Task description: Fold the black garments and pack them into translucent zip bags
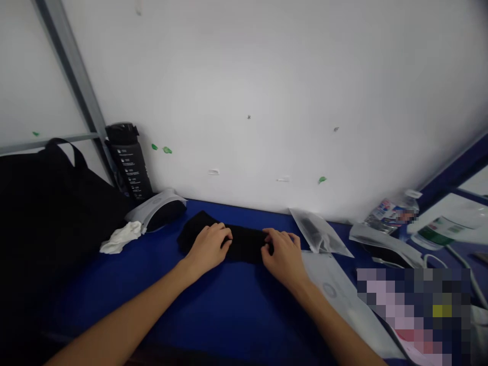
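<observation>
A long, folded black cloth (246, 243) lies on the blue tabletop; its exact kind cannot be made out. My left hand (211, 245) rests over its left part, fingers curled onto the fabric and thumb at the near edge. At the right end my right hand (281, 251) pinches the cloth between thumb and bent fingers. Beyond my left hand, a bunched part of the cloth sticks out to the left. Just right of my right hand are a clear zip pouch (318, 231) and a larger frosted plastic bag (335, 284), partly under my forearm.
On the left stand a black bag (49, 213) and a black water bottle (129, 165). Near them lie a white crumpled tissue (122, 238) and a pouch holding something black (162, 211). To the right are another pouch (385, 244) and clear plastic bottles (438, 229). A white wall (244, 76) closes off the back.
</observation>
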